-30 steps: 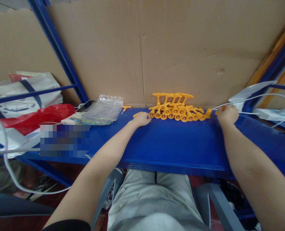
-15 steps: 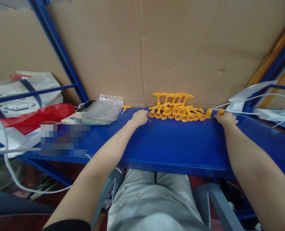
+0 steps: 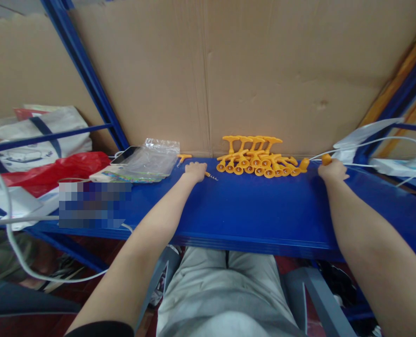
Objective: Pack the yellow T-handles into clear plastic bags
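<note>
Clearly no writing legible on orange corkscrews [image 3: 255, 159].

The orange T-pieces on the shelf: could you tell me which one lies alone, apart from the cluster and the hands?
The small T-piece against the cardboard, just right of the plastic bags. The others are packed in the cluster or at a hand.

Light: bright, even and diffuse; its source lies out of frame.
Shadows: faint and soft under the left hand [image 3: 195, 170] and right hand [image 3: 332, 170] on the blue shelf [image 3: 250, 210].
Glare: mild sheen on the clear plastic bag [image 3: 152, 159].
Distortion: strong wide-angle bend; shelf uprights [image 3: 85, 75] splay outward and forearms swell at the lower edge.
Focus: centre sharp, corners softer.
Masking: a pixelated block [image 3: 94, 204] at left.
</note>
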`<state>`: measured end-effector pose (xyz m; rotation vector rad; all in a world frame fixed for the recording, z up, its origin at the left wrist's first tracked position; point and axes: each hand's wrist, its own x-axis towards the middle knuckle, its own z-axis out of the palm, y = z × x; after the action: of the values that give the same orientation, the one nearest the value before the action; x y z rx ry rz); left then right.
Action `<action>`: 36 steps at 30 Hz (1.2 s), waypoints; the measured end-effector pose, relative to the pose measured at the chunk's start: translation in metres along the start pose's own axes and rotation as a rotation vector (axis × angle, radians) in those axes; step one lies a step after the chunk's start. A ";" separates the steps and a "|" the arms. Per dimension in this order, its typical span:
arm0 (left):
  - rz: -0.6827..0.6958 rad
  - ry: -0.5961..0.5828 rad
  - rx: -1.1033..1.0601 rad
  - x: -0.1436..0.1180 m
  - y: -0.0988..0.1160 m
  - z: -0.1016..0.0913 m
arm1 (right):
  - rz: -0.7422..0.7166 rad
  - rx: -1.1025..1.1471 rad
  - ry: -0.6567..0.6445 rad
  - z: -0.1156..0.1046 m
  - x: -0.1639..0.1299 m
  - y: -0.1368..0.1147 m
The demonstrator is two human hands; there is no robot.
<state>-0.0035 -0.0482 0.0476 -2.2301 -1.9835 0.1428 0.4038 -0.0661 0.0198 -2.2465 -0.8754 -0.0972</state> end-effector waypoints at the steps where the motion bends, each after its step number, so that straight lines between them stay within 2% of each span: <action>1: 0.000 0.003 -0.001 0.000 0.000 0.000 | 0.034 0.043 0.030 -0.002 -0.001 -0.002; 3: 0.002 0.004 -0.005 0.000 -0.001 0.000 | 0.068 0.135 0.071 -0.007 -0.003 -0.007; 8: 0.016 0.007 -0.041 0.002 -0.004 0.002 | -0.099 0.297 0.176 -0.018 -0.007 -0.028; 13: -0.016 -0.018 -0.056 -0.001 -0.002 0.000 | -0.403 0.338 0.211 -0.020 -0.013 -0.052; 15: -0.058 0.036 -0.073 -0.003 -0.001 -0.002 | -0.558 0.331 0.207 -0.017 -0.017 -0.061; 19: -0.047 0.232 -0.161 -0.003 0.001 -0.005 | -0.887 0.318 0.132 -0.004 -0.027 -0.075; 24: 0.049 0.358 -0.327 -0.002 0.011 -0.003 | -1.251 0.286 -0.086 0.014 -0.045 -0.091; 29: 0.161 0.349 -0.393 -0.006 0.023 -0.001 | -1.363 0.249 -0.182 0.023 -0.069 -0.102; 36: 0.189 0.339 -0.417 -0.006 0.028 0.004 | -1.412 0.250 -0.222 0.025 -0.081 -0.108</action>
<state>0.0228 -0.0569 0.0389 -2.4701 -1.7393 -0.6411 0.2706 -0.0403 0.0401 -1.0449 -2.2632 -0.3463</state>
